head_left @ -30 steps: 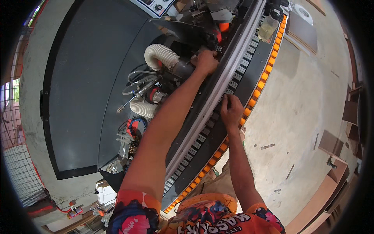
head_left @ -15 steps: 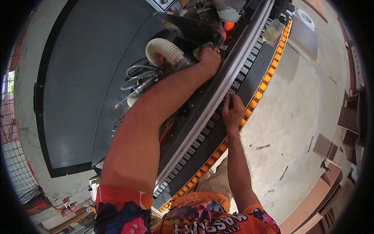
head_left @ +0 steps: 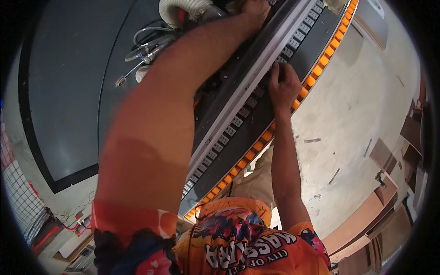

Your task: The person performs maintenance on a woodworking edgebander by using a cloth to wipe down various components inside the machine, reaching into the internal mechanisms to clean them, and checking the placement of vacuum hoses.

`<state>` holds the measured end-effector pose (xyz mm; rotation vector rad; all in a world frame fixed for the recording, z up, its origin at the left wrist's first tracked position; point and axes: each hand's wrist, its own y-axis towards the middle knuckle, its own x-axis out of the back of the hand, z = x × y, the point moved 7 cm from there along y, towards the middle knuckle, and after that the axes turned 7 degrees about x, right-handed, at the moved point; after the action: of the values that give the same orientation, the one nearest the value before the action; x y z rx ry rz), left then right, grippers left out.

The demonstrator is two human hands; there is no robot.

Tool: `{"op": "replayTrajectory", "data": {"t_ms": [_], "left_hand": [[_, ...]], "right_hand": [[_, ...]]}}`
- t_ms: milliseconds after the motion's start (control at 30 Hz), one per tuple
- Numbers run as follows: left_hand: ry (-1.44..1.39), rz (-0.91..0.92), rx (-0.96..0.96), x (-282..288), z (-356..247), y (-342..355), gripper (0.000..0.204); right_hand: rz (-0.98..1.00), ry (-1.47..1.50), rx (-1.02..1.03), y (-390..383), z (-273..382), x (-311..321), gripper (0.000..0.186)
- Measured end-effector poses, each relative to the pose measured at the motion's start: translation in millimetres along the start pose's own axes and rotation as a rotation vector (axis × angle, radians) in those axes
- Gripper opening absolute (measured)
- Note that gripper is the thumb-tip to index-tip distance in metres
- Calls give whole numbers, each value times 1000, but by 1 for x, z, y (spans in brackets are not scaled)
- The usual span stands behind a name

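At the pad track [head_left: 237, 121]: right hand [head_left: 285, 87] | beyond pale rail [head_left: 229, 112]: left hand [head_left: 256, 10] | hands apart; grips unclear

On my right spreads a pale floor [head_left: 348, 119], brightly lit, with a few dark scraps [head_left: 312, 140] lying on it and brown boards [head_left: 362, 222] along its far side. On my left I see a wire mesh [head_left: 19, 195].

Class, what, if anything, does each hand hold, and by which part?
Cannot be told: the picture's edge crops the left hand; any hold by the right hand is unclear.
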<state>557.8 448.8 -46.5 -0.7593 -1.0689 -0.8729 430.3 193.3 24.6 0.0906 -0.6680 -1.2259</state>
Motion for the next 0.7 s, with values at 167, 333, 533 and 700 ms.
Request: {"op": "replayTrajectory", "data": {"t_ms": [167, 333, 533, 700], "left_hand": [[191, 1, -273, 61, -45, -28, 20], [-70, -147, -358, 64, -4, -61, 23], [-444, -122, -261, 40, -3, -47, 29], [35, -288, -423, -28, 42, -16, 18]], "right_hand": [[-37, -23, 15, -3, -24, 20, 12], [-80, 4, 35, -1, -3, 16, 14], [-58, 35, -35, -8, -18, 19, 10], [-69, 89, -53, -3, -2, 20, 11]]}}
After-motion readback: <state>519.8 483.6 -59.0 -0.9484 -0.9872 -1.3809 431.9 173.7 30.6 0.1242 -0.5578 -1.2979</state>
